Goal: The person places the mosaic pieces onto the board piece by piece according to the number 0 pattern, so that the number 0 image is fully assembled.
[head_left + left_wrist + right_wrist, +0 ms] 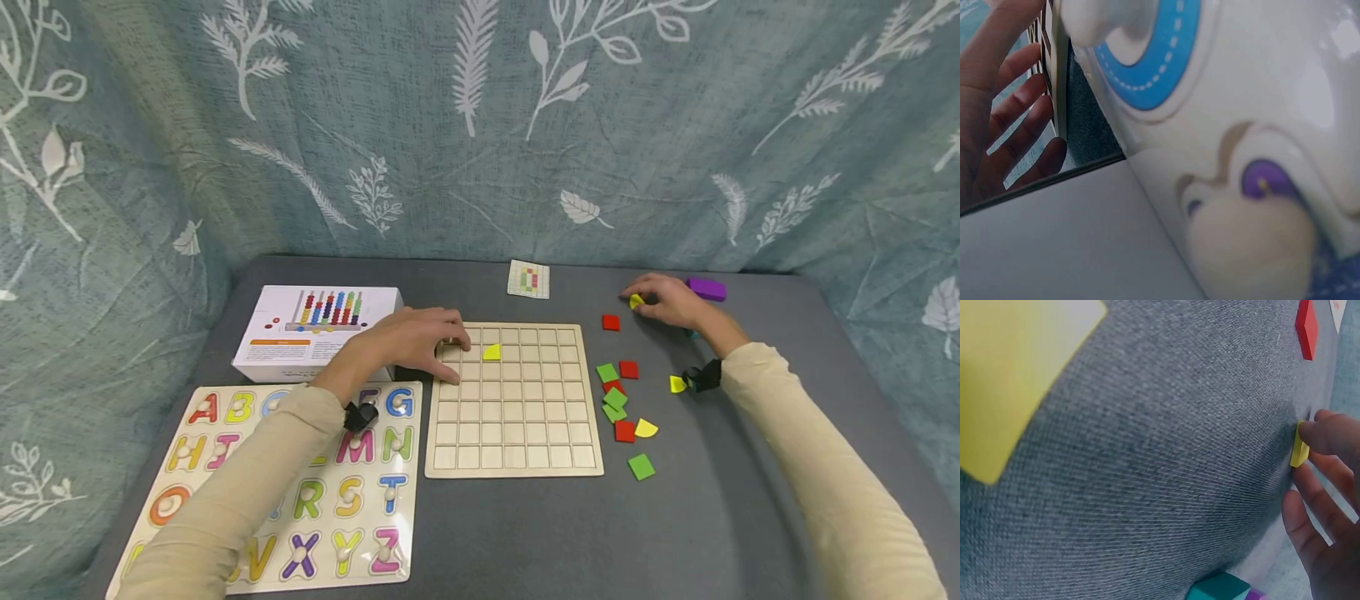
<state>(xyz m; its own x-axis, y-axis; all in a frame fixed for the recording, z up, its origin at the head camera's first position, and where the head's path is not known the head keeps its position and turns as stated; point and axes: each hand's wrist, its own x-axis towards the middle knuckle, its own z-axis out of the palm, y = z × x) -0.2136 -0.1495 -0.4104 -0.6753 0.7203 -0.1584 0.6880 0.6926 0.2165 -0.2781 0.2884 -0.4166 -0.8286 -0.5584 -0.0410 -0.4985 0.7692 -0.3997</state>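
Note:
My left hand [422,340] rests at the upper left corner of a wooden grid board [513,476], fingers spread and loosely bent. In the left wrist view, the fingers [1025,128] lie along the board's edge. One yellow tile [491,352] with a curved side sits in a cell near the board's top. At the far right of the table, my right hand [670,302] pinches a small yellow tile [1300,445] between thumb and fingers, close at the table surface. A red tile [611,322] lies to the left of that hand.
Red and green tiles [641,467] and yellow quarter-circle pieces [646,428] lie scattered right of the board. A patterned card [528,279] lies behind it. An alphabet puzzle [402,500] and an abacus box [322,304] stand left. A purple block [707,289] sits beyond my right hand.

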